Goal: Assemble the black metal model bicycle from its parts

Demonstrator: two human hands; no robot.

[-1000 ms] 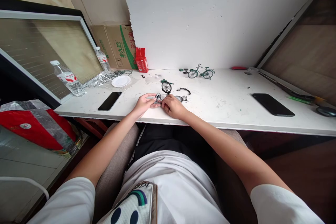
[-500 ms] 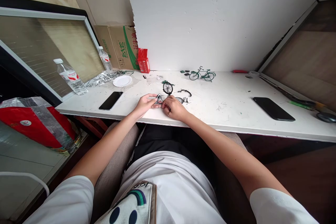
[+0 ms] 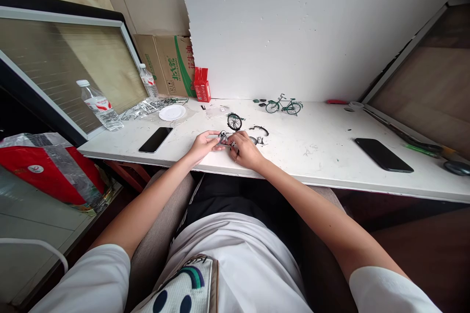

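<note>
Fingers [image 3: 214, 134] of left hand [image 3: 201, 146] and right hand [image 3: 247, 151] on small wheel part [image 3: 222, 137]

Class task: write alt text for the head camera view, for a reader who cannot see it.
The left hand and right hand pinch a small bicycle part near the front edge of a white desk. A loose wheel sits just beyond; a green model bicycle stands farther back.
</note>
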